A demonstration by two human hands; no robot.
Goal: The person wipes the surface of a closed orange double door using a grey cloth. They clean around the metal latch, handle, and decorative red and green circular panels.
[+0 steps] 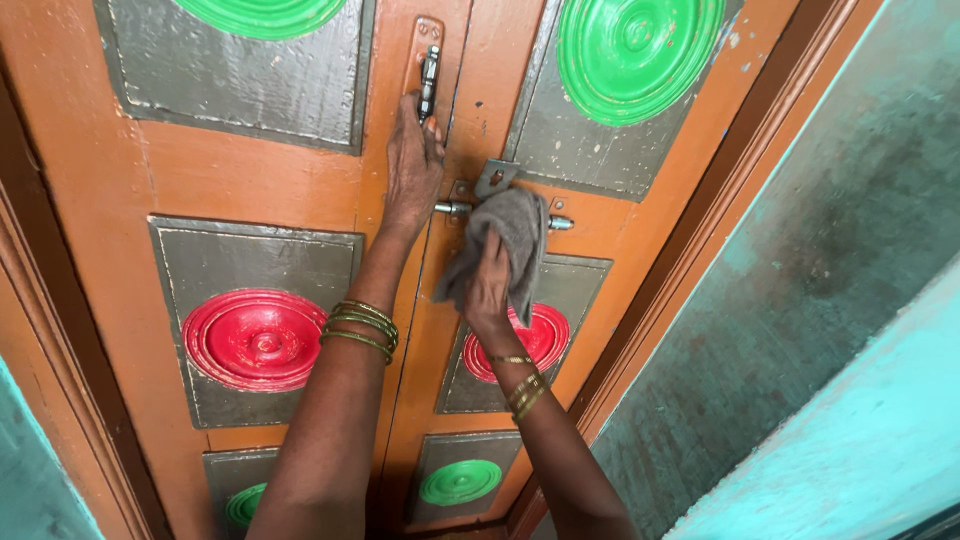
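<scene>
At the centre of the frame, the horizontal metal sliding bolt (500, 214) runs left to right across the orange double door (400, 190). The right hand (488, 285) presses a bunched grey cloth (510, 240) onto it from below (nearer hand). The left hand (412, 165) rests flat, fingers together, just upper-left, below a small vertical latch (429, 80).

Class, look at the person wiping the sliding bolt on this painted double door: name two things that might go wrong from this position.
1. The grey cloth in the right hand is draped over the sliding bolt and could snag on its hasp.
2. The left hand presses near the seam between the door leaves, beside the upper latch; fingers might get pinched if a leaf shifts.
</scene>
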